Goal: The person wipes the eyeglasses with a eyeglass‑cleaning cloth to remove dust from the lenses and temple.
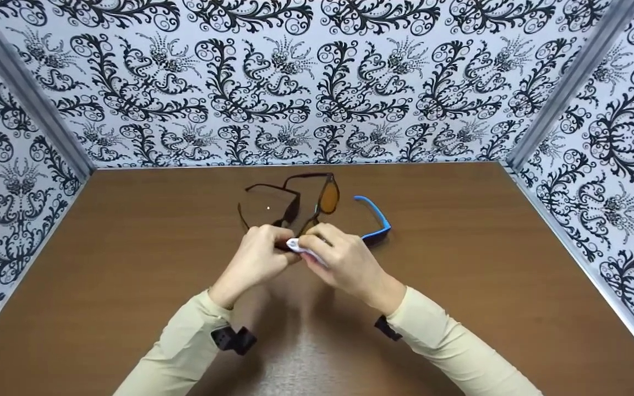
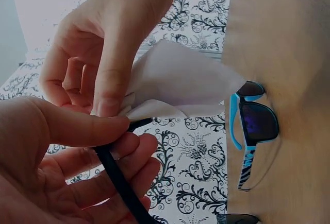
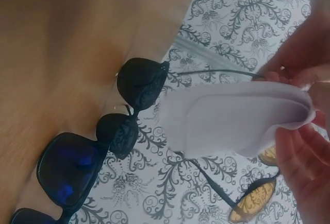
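My left hand (image 1: 259, 250) pinches the dark frame of a pair of sunglasses with amber lenses (image 1: 328, 197); in the left wrist view a dark temple arm (image 2: 119, 183) runs across its fingers. My right hand (image 1: 342, 256) pinches a white cloth (image 1: 295, 245) at the same spot, fingertips of both hands close together. The cloth (image 3: 232, 118) hangs folded in the right wrist view, with an amber lens (image 3: 255, 201) showing below it. Fingers and cloth hide part of the frame.
Dark sunglasses (image 1: 292, 209) lie on the brown table (image 1: 146, 247) just beyond my left hand. Blue-and-black sunglasses (image 1: 380, 228) with zebra-striped temple arms lie beyond my right hand. Patterned walls (image 1: 289, 82) enclose the back and sides.
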The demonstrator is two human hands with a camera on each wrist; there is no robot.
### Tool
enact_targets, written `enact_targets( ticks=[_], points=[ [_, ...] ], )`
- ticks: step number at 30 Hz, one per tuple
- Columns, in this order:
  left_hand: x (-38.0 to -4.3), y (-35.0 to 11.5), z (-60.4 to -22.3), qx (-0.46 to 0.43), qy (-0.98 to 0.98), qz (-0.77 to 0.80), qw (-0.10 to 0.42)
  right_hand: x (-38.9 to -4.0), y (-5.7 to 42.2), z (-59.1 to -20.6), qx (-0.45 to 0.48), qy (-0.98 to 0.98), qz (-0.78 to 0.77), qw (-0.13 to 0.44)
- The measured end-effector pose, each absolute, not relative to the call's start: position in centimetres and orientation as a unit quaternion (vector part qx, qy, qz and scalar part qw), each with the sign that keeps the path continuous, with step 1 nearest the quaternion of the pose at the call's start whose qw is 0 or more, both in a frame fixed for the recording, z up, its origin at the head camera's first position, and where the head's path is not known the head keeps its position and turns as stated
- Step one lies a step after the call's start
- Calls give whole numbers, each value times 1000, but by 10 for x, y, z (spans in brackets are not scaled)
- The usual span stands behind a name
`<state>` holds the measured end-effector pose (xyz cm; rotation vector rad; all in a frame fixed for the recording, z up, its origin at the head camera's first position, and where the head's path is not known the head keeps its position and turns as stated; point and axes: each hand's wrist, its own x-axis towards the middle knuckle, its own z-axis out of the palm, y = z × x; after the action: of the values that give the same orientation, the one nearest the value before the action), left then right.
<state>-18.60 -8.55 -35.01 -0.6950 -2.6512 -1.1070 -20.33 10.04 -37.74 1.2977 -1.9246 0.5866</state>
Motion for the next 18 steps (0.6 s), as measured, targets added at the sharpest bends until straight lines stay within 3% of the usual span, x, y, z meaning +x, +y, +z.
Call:
enact_targets(
  ticks=[11,18],
  points=[
    [-181,-86,-348,-235,-895,-370,81,-209,113,-374,412,-794,249,371],
    [-179,-83,-348,-235,-885,-395,68,-204,108,-369,419,-788,273,360]
  ],
)
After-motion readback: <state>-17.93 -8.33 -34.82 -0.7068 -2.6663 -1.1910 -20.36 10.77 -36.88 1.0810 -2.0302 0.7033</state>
